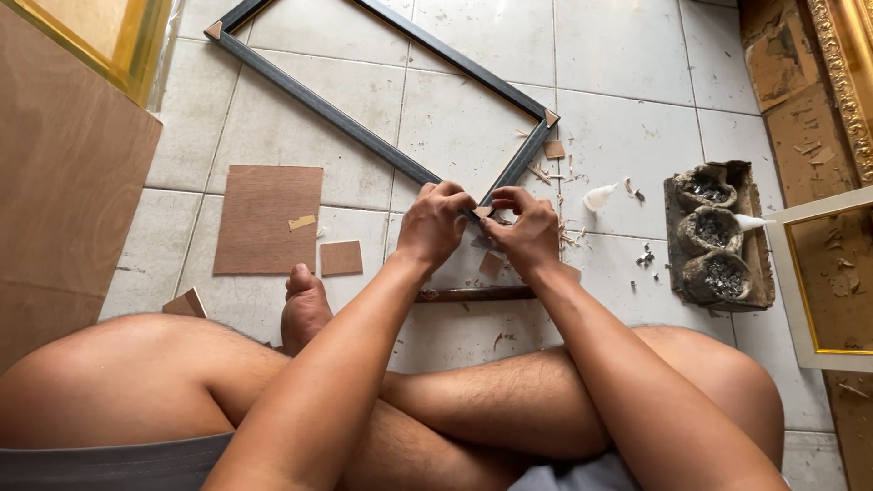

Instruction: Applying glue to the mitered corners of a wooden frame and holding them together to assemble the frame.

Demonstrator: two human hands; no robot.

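A dark grey rectangular picture frame (364, 136) lies flat on the white tiled floor, one corner pointing toward me. My left hand (435, 225) and my right hand (526, 232) meet at that near corner (482, 211), fingers pinched on the frame where the two mitred bars join. I sit cross-legged; my foot (305, 305) rests just left of my hands. A thin dark metal tool (473, 294) lies on the floor under my wrists.
A brown board (266, 218) and a small brown square (341, 258) lie to the left. Wood chips litter the tiles near a white glue nozzle (598, 196). A tray with three dirty cups (714, 232) sits right, beside gold-and-white frames (823, 282). A large board (64, 182) leans far left.
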